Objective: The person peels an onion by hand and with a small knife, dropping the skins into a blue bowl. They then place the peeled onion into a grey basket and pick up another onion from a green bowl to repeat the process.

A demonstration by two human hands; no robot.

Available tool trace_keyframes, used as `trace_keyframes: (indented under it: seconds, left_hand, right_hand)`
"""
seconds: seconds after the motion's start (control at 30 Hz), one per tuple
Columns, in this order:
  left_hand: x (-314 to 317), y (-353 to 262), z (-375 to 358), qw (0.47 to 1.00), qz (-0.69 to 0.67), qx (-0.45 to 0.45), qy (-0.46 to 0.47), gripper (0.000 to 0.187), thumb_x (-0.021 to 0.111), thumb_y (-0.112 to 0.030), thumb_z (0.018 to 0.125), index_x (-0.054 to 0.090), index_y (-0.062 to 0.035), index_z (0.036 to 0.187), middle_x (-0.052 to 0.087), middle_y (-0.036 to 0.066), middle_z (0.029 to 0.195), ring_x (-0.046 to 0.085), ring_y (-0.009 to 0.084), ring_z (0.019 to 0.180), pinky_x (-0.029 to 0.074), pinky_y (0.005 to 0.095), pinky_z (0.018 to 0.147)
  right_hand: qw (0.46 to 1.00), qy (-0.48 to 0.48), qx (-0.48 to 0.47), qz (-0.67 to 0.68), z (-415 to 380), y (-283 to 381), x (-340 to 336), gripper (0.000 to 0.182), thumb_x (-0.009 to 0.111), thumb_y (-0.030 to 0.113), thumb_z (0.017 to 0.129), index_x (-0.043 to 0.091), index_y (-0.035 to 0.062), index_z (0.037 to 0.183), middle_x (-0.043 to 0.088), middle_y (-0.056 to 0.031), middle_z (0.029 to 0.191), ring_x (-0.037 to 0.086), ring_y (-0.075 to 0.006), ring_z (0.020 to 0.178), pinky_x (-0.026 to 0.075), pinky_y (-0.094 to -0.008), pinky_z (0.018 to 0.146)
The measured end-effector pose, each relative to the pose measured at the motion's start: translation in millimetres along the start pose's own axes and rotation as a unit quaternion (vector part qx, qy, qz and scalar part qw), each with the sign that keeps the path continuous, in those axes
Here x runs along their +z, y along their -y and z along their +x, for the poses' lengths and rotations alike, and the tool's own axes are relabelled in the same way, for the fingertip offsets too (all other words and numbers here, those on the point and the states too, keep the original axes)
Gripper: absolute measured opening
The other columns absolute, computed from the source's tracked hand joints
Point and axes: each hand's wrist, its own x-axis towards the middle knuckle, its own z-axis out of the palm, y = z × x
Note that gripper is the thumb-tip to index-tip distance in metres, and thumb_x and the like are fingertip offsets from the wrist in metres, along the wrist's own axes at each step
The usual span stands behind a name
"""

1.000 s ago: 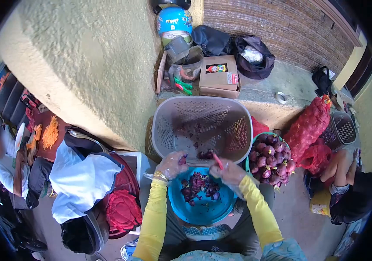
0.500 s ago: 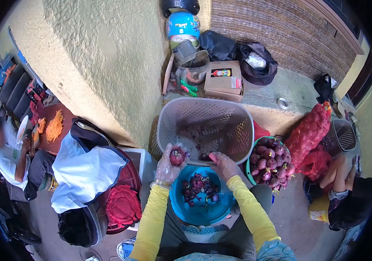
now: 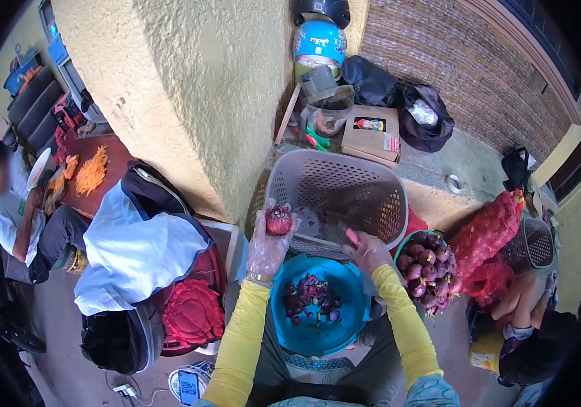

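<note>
My left hand (image 3: 268,245), in a clear plastic glove, holds a peeled red onion (image 3: 278,220) up at the near left rim of a grey plastic basket (image 3: 379,197). My right hand (image 3: 370,252), also gloved, grips a small knife with a pink handle (image 3: 351,237) by the basket's near rim. Below both hands sits a blue bowl (image 3: 351,319) with purple onion skins (image 3: 309,296) in it. Both arms wear yellow sleeves.
A green bowl of unpeeled red onions (image 3: 429,266) stands to the right, next to a red mesh sack (image 3: 484,227) and a seated person (image 3: 535,332). A bag with white cloth (image 3: 134,254) lies left. A cardboard box (image 3: 370,136) and helmet (image 3: 320,41) sit behind.
My left hand rose from over the blue bowl and lifted the onion to the basket's rim. My right hand with the knife stayed by the rim. The view shifted left.
</note>
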Motion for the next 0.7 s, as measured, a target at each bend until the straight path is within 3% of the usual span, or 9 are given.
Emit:
trace_keyframes:
  seconds: [0.07,0.1,0.13,0.2,0.23,0.33,0.37,0.5,0.7]
  left_hand:
    - [10,1,-2,0.999,0.041,0.012,-0.003,0.044,0.050,-0.039,0.105,0.051,-0.0055,0.134,0.052,0.017,0.133,0.053,0.0272,0.124,0.049,0.0434,0.105]
    - [12,2,-3,0.999,0.030,-0.021,0.014,0.045,0.050,-0.039,0.105,0.050,-0.0052,0.134,0.052,0.016,0.134,0.052,0.0260,0.125,0.049,0.0440,0.105]
    - [13,5,-5,0.998,0.020,-0.055,0.031,0.046,0.049,-0.039,0.105,0.049,-0.0049,0.135,0.051,0.016,0.134,0.052,0.0248,0.126,0.050,0.0446,0.105]
    - [6,18,-7,0.993,0.087,-0.042,0.074,0.047,0.048,-0.040,0.106,0.048,-0.0036,0.135,0.050,0.015,0.135,0.052,0.0269,0.125,0.051,0.0474,0.105]
    - [3,24,-6,0.981,0.154,-0.025,0.116,0.048,0.047,-0.040,0.106,0.048,-0.0022,0.135,0.048,0.014,0.136,0.052,0.0291,0.125,0.051,0.0501,0.104]
    - [8,31,-10,0.978,0.178,-0.088,0.062,0.049,0.046,-0.040,0.106,0.047,0.0002,0.134,0.049,0.016,0.135,0.052,0.0331,0.125,0.050,0.0526,0.106]
    - [23,31,-15,0.985,-0.040,-0.157,-0.061,0.046,0.049,-0.036,0.106,0.046,0.0009,0.133,0.051,0.017,0.132,0.051,0.0371,0.126,0.050,0.0540,0.106]
    - [32,33,-14,0.980,-0.067,-0.184,-0.010,0.055,0.048,-0.040,0.105,0.041,0.0053,0.135,0.048,0.023,0.136,0.049,0.0391,0.128,0.046,0.0527,0.111]
    - [44,36,-20,0.980,0.089,-0.144,0.105,0.039,0.053,-0.027,0.104,0.048,-0.0003,0.133,0.051,0.020,0.136,0.050,0.0340,0.130,0.043,0.0502,0.113]
  right_hand:
    - [0.977,-0.149,0.031,0.150,-10,-4,3,0.048,0.067,0.039,0.093,0.057,0.0029,0.123,0.068,-0.0238,0.099,0.069,-0.0361,0.089,0.054,-0.0451,0.079]
    - [0.977,-0.149,0.033,0.149,-17,-2,1,0.048,0.067,0.039,0.093,0.057,0.0029,0.123,0.068,-0.0238,0.099,0.069,-0.0361,0.089,0.054,-0.0451,0.079]
    - [0.942,-0.120,0.045,0.311,-31,6,-6,0.047,0.063,0.039,0.097,0.054,0.0038,0.127,0.066,-0.0175,0.097,0.066,-0.0283,0.085,0.053,-0.0396,0.076]
    - [0.792,-0.060,0.061,0.605,-53,25,-23,0.047,0.054,0.040,0.103,0.050,0.0057,0.135,0.061,-0.0048,0.094,0.060,-0.0127,0.075,0.051,-0.0286,0.069]
    - [0.762,-0.055,0.081,0.641,-59,34,-30,0.043,0.048,0.037,0.107,0.050,0.0073,0.138,0.057,0.0000,0.094,0.057,-0.0079,0.076,0.049,-0.0240,0.068]
    - [0.697,-0.049,0.027,0.715,-52,45,-29,0.043,0.046,0.036,0.107,0.049,0.0086,0.140,0.057,-0.0003,0.093,0.056,-0.0083,0.078,0.049,-0.0241,0.070]
    - [0.817,-0.058,0.026,0.574,-60,47,-44,0.042,0.046,0.034,0.108,0.049,0.0090,0.141,0.056,0.0002,0.093,0.056,-0.0085,0.081,0.048,-0.0235,0.072]
    - [0.807,-0.035,-0.003,0.590,-61,54,-47,0.039,0.048,0.032,0.107,0.050,0.0081,0.138,0.056,0.0003,0.094,0.050,-0.0080,0.076,0.046,-0.0247,0.069]
    - [0.827,-0.025,-0.005,0.561,-58,57,-77,0.042,0.064,0.031,0.100,0.052,0.0043,0.130,0.057,-0.0022,0.092,0.048,-0.0074,0.075,0.045,-0.0244,0.068]
